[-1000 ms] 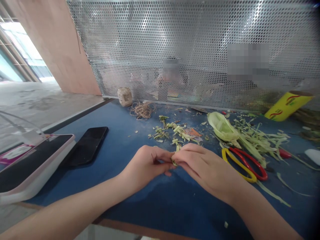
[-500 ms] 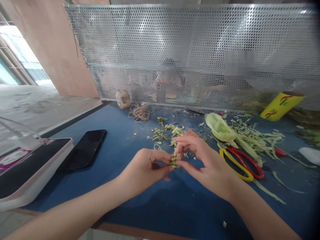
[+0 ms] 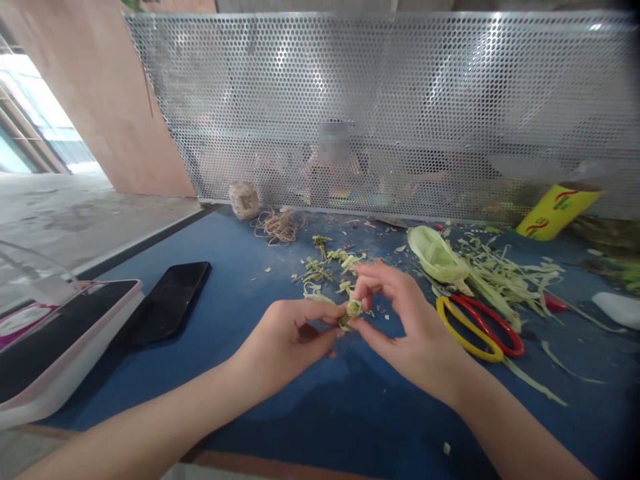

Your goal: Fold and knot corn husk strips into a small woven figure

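Observation:
Between my two hands is a small piece woven from pale green leaf strips (image 3: 352,311), held above the blue table. My left hand (image 3: 295,333) pinches its left side between thumb and fingers. From the right, my right hand (image 3: 393,307) grips the same piece with thumb and fingertips. The fingers hide part of it. Just beyond my hands lie several similar small woven green pieces (image 3: 320,270). Scissors with one yellow and one red handle (image 3: 475,327) rest beside my right hand, their blades partly hidden under leaf material.
A pale green husk (image 3: 437,257) and a heap of shredded strips (image 3: 515,267) lie right. A yellow roll (image 3: 557,212) leans near the perforated metal screen (image 3: 390,87). Twine (image 3: 280,227) lies at the back; a black phone (image 3: 167,303) is left. A person sits behind the screen.
The green woven piece has turned slightly between my fingers, and more of its pale upper part shows. Both hands keep their hold. The view has shifted slightly.

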`<action>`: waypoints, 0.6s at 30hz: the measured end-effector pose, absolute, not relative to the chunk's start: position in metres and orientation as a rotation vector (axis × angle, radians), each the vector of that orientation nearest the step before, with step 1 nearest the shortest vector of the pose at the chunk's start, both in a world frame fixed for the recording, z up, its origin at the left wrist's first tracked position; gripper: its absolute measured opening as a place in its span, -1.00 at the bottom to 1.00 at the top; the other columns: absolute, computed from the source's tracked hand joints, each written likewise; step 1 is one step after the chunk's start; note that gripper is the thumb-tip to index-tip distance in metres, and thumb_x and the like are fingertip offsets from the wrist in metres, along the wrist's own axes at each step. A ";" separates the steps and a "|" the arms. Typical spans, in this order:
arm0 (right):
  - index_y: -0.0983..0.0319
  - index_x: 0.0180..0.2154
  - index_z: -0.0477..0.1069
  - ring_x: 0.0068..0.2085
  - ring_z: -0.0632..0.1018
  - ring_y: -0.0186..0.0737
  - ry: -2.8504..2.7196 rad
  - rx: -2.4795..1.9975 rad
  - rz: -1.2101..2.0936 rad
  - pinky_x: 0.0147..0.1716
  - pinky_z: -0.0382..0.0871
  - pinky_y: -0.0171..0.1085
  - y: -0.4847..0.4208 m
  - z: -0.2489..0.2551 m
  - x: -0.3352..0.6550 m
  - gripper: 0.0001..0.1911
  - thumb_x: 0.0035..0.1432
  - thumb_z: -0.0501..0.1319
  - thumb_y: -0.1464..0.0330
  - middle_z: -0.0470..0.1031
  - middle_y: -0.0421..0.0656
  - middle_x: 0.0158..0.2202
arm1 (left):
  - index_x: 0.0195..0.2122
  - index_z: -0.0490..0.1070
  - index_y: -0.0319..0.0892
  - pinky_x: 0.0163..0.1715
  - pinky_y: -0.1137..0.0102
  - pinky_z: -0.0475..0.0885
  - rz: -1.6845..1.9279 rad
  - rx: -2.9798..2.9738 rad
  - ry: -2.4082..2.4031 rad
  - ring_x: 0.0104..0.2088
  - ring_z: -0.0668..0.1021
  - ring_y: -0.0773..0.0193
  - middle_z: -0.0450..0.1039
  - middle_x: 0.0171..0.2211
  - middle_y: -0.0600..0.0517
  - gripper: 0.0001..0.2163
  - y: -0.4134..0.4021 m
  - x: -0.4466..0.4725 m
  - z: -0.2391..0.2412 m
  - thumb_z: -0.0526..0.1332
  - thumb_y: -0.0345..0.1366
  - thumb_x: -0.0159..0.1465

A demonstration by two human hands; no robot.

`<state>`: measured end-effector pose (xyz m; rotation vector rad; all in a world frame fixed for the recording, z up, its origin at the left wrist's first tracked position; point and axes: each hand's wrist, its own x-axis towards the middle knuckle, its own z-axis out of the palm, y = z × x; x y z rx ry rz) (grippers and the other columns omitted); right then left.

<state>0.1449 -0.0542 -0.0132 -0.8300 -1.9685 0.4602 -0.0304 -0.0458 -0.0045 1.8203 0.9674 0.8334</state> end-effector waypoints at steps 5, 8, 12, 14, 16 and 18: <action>0.02 0.09 -0.06 -0.33 0.33 -0.38 -1.796 -0.945 0.691 -0.22 0.33 -0.29 -0.050 -0.016 0.141 -0.28 -0.06 0.13 0.60 0.17 -0.22 -0.24 | -0.22 0.49 -0.21 -0.40 0.50 0.47 0.904 2.063 0.970 -0.36 0.53 0.32 0.52 -0.33 0.01 -0.77 -0.047 -0.031 -0.005 0.13 -0.46 0.11; 0.04 0.08 -0.05 -0.32 0.36 -0.38 -1.758 -1.030 0.887 -0.24 0.35 -0.29 -0.047 -0.016 0.142 -0.31 -0.05 0.17 0.53 0.20 -0.20 -0.18 | -0.21 0.49 -0.19 -0.38 0.54 0.46 0.916 2.105 0.955 -0.33 0.54 0.35 0.51 -0.29 0.01 -0.74 -0.047 -0.031 -0.005 0.13 -0.50 0.10; 0.05 0.03 0.02 -0.27 0.41 -0.35 -1.724 -1.043 1.230 -0.26 0.37 -0.27 -0.046 -0.013 0.146 -0.43 0.00 0.16 0.48 0.29 -0.20 -0.17 | -0.22 0.50 -0.18 -0.38 0.56 0.45 0.899 2.146 0.938 -0.34 0.53 0.37 0.49 -0.30 0.02 -0.72 -0.048 -0.031 -0.006 0.12 -0.53 0.08; 0.09 -0.01 0.06 -0.27 0.41 -0.35 -1.671 -1.040 1.349 -0.25 0.37 -0.28 -0.046 -0.011 0.146 -0.47 -0.02 0.18 0.48 0.31 -0.21 -0.21 | -0.21 0.49 -0.18 -0.39 0.56 0.44 0.906 2.184 0.922 -0.35 0.53 0.38 0.48 -0.29 0.01 -0.71 -0.048 -0.032 -0.007 0.12 -0.53 0.08; 0.13 -0.04 0.08 -0.25 0.41 -0.35 -1.617 -1.021 1.413 -0.22 0.36 -0.28 -0.046 -0.009 0.146 -0.48 -0.04 0.21 0.47 0.30 -0.21 -0.22 | -0.19 0.48 -0.18 -0.40 0.57 0.44 0.920 2.214 0.906 -0.35 0.52 0.38 0.48 -0.29 0.01 -0.71 -0.048 -0.033 -0.007 0.11 -0.53 0.08; 0.14 -0.05 0.09 -0.24 0.41 -0.36 -1.584 -0.994 1.449 -0.20 0.35 -0.28 -0.046 -0.007 0.145 -0.49 -0.05 0.21 0.48 0.29 -0.21 -0.23 | -0.21 0.48 -0.18 -0.40 0.57 0.44 0.915 2.222 0.908 -0.35 0.52 0.38 0.48 -0.29 0.01 -0.71 -0.047 -0.033 -0.007 0.11 -0.54 0.08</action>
